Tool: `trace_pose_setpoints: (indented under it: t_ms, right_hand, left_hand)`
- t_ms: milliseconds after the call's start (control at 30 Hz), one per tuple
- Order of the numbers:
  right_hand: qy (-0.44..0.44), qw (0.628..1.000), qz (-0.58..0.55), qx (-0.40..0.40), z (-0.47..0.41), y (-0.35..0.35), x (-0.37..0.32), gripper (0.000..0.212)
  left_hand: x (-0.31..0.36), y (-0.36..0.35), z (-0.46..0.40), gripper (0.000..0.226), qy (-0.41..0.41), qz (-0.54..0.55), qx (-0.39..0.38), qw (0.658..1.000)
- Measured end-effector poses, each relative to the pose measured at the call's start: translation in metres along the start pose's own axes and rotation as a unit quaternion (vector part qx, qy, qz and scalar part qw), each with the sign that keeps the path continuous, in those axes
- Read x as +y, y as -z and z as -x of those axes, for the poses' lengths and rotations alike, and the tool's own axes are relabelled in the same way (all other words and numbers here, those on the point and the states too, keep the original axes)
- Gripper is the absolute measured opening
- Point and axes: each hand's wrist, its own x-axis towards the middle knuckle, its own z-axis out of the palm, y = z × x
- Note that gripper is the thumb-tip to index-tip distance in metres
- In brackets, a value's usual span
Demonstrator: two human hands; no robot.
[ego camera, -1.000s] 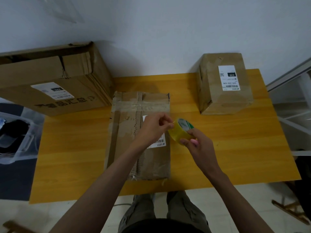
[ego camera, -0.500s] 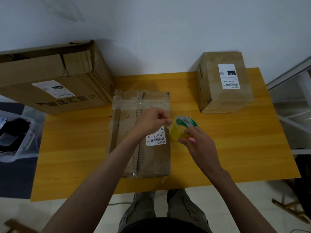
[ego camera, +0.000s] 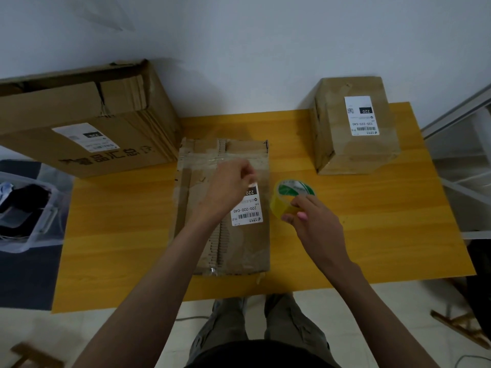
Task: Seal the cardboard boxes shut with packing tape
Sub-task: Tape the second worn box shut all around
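Tape roll (ego camera: 289, 199) in right grip (ego camera: 313, 224)

Flat worn box (ego camera: 225, 208) center table; yellow tape roll (ego camera: 288, 199) just right, tilted, held.

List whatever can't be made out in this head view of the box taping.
- Pulled tape strip: the left hand is blurred; its fingertips look pinched, but no strip shows clearly between it and the yellow roll of packing tape.
- Right hand's grip: partly hidden behind the roll.
- White shipping label on the flat brown cardboard box: top corner covered by the left hand.
- Large brown cardboard box: cut off by the left edge.
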Motion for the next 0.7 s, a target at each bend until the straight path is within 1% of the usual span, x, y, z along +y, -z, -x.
trace_pose_setpoints:
  t_ms: [100,167,233,333,400,500,600,700]
  right_hand:
    - [-0.044,0.999,-0.010,-0.010,0.010,0.006,0.023,0.018]
    - [-0.068,0.997,-0.027,-0.020,0.018,0.007,0.036,0.017]
    - [-0.088,0.994,-0.063,-0.030,0.024,0.004,0.040,0.017]
    - [-0.111,0.986,-0.115,-0.041,0.026,-0.005,0.035,0.016]
    - [-0.104,0.985,-0.133,-0.049,0.026,-0.010,0.031,0.015]
    - [-0.077,0.984,-0.148,-0.056,0.024,-0.012,0.025,0.015]
    - [-0.057,0.985,-0.155,-0.057,0.023,-0.010,0.022,0.020]
    - [-0.040,0.983,-0.166,-0.068,0.024,-0.010,0.023,0.035]
  left_hand:
    - [-0.010,0.020,0.007,0.001,0.032,0.061,0.015,0.998]
    - [-0.019,0.026,0.020,0.002,0.029,0.084,-0.003,0.996]
    - [-0.029,0.018,0.038,0.003,0.034,0.088,-0.024,0.995]
    - [-0.043,-0.019,0.073,0.009,0.060,0.043,-0.051,0.996]
    - [-0.052,-0.051,0.096,0.010,0.070,0.037,-0.063,0.995]
    - [-0.057,-0.091,0.117,0.005,0.088,0.014,-0.037,0.995]
    - [-0.054,-0.108,0.121,0.004,0.100,-0.057,-0.015,0.993]
    - [-0.049,-0.117,0.122,0.011,0.083,-0.168,-0.007,0.982]
